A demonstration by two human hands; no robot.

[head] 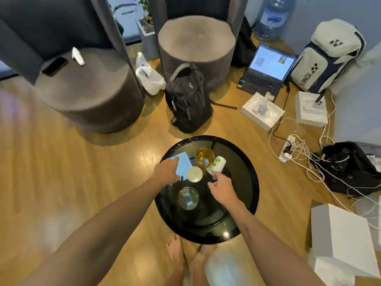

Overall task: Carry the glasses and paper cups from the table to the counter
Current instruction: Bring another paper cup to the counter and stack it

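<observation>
A round black glass table [245, 182] carries a glass of amber drink [204, 157], an upright white paper cup [194, 174], a paper cup with green print [216, 164] lying on its side, and an empty clear glass [188, 198] nearest me. My left hand [168, 171] hovers just left of the upright cup, fingers loosely bent, holding nothing. My right hand [221, 187] reaches up to the tipped cup, its fingertips at the cup's rim; whether they touch is unclear.
A black backpack [188, 98] stands beyond the table between two grey round poufs [90, 93]. A laptop [268, 68], white boxes, a power strip [287, 148] with tangled cables and a black bag [348, 166] crowd the floor at right. My bare feet are under the table's near edge.
</observation>
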